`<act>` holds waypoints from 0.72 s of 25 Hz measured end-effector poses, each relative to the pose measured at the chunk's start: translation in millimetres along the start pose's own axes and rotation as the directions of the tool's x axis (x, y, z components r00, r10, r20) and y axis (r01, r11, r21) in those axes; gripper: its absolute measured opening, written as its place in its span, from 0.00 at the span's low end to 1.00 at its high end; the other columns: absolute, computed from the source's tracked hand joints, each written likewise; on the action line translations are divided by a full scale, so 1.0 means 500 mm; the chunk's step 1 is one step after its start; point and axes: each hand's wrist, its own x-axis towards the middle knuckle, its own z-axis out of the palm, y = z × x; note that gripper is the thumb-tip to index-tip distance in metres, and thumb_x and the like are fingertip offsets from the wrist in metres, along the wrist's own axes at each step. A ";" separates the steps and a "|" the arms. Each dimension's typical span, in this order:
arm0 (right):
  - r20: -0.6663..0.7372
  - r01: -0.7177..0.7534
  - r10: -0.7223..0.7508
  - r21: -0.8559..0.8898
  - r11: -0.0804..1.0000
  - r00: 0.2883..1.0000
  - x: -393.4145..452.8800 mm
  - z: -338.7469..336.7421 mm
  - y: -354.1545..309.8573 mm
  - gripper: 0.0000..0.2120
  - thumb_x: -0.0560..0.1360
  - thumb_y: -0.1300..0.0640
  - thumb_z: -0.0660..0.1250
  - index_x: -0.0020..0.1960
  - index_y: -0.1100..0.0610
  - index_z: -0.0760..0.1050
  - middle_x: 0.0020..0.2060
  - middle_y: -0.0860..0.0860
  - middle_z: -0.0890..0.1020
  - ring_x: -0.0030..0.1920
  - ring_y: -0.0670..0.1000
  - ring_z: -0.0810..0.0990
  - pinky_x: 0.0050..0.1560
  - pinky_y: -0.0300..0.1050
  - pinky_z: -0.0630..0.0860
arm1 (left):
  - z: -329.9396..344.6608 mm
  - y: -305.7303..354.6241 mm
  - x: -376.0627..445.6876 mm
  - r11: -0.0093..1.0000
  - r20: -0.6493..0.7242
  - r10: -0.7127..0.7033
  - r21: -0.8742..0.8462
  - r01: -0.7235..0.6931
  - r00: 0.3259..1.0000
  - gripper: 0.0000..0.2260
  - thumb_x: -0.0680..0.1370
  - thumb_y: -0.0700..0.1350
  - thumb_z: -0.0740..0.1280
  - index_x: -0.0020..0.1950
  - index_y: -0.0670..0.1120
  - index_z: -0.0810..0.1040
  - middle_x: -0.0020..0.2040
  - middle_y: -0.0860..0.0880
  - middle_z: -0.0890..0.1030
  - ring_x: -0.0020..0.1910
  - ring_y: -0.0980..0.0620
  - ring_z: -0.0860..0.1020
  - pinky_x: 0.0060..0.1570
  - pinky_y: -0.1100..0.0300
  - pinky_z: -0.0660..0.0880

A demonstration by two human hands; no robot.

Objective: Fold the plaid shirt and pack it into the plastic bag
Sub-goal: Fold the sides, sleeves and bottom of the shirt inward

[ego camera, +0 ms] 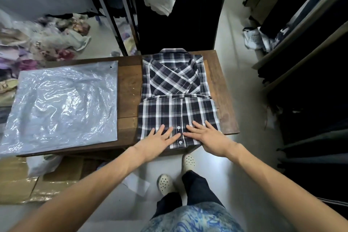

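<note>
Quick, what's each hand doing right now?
Left hand: open, fingers flat on the plaid shirt, holding nothing.
Right hand: open, pressing flat on the shirt too.

Operator: both forearms bare to the frame edge, no sleeves visible. Left hand (160, 138) and right hand (209, 137) bare. Top (192, 219): blue and white mottled print. Trousers (195, 188): dark, long, wide-legged. Shoes (164, 183): cream clogs with round perforations over the toes, one on each foot.
</note>
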 end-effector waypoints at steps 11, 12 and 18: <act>-0.288 -0.028 0.359 0.745 0.666 0.888 -0.156 -0.152 0.060 0.04 0.75 0.57 0.77 0.49 0.48 0.87 0.44 0.42 0.88 0.45 0.41 0.84 0.48 0.43 0.78 | -0.094 -0.156 -0.179 0.710 -0.434 -0.248 -0.689 -0.142 0.866 0.13 0.73 0.60 0.71 0.48 0.52 0.86 0.39 0.53 0.85 0.39 0.53 0.83 0.43 0.56 0.77; -0.300 0.018 0.368 0.796 0.605 0.880 -0.158 -0.161 0.059 0.05 0.75 0.54 0.76 0.50 0.51 0.87 0.45 0.45 0.89 0.46 0.43 0.84 0.49 0.43 0.79 | -0.104 -0.157 -0.187 0.598 -0.423 -0.300 -0.782 -0.177 0.855 0.13 0.73 0.60 0.74 0.45 0.50 0.85 0.37 0.51 0.84 0.36 0.54 0.81 0.40 0.57 0.75; -0.254 0.134 0.507 0.956 0.260 0.824 -0.095 -0.205 0.073 0.07 0.79 0.58 0.71 0.53 0.56 0.86 0.45 0.49 0.89 0.45 0.44 0.86 0.46 0.36 0.80 | -0.157 -0.171 -0.160 0.134 -0.349 -0.467 -0.936 -0.325 0.813 0.13 0.70 0.56 0.77 0.39 0.47 0.84 0.38 0.52 0.83 0.40 0.54 0.82 0.44 0.64 0.77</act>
